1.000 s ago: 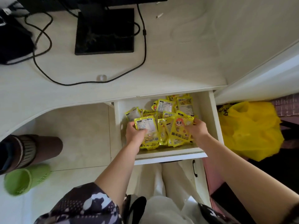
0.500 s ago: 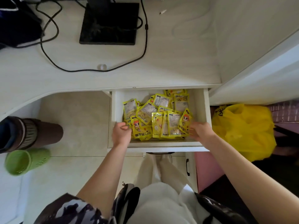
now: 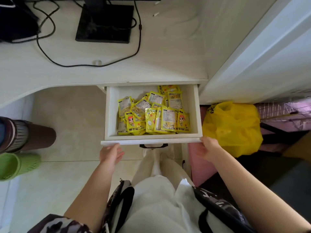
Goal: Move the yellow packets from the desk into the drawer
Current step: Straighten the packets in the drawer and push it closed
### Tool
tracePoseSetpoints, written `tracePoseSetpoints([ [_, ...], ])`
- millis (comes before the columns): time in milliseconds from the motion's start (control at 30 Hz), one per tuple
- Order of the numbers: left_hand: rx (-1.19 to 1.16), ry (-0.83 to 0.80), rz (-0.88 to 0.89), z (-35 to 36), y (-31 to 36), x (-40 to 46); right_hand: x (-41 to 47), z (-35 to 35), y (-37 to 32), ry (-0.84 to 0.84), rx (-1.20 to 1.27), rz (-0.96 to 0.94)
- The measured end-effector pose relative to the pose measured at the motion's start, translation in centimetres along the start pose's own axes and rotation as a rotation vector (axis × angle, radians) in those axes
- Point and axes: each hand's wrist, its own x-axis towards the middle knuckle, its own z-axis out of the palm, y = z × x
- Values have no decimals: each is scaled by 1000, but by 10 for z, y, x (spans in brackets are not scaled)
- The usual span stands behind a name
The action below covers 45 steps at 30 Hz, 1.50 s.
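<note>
Several yellow packets [image 3: 153, 115] lie piled in the open white drawer [image 3: 196, 115] under the desk [image 3: 168, 64]. My left hand [image 3: 111, 154] hovers just below the drawer's front left edge, fingers relaxed, holding nothing. My right hand [image 3: 207, 148] is at the drawer's front right corner, palm turned inward and fingers loose, holding nothing. No yellow packets show on the desk top.
A monitor base [image 3: 103, 24] and black cables [image 3: 50, 59] sit on the desk. A yellow plastic bag [image 3: 235, 128] lies right of the drawer. A green basket [image 3: 15, 165] and a brown cylinder [image 3: 33, 135] stand on the floor at left. A black handle [image 3: 153, 145] sits under the drawer front.
Both hands have let go of the packets and drawn back out of the drawer to its front edge. The packets stay piled inside.
</note>
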Motion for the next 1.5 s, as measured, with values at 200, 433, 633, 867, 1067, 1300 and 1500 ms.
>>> tracePoseSetpoints([
  [200,-432,-159,-210,4,27,8,4,19,-19,-39,56,38],
  [433,-415,-148,-202,18,52,18,13,31,-36,-3,45,46],
  [633,-405,-149,-146,39,96,34,19,45,-79,-50,93,9],
  [867,-348,-148,-95,67,148,55,28,65,-138,-149,173,-14],
  [1067,-337,-170,-63,81,177,73,33,78,-175,-205,284,21],
  [1300,-292,-284,-21,87,204,81,42,89,-193,-185,288,-52],
  [1500,-238,-350,14,82,211,75,36,87,-201,-230,328,-106],
])
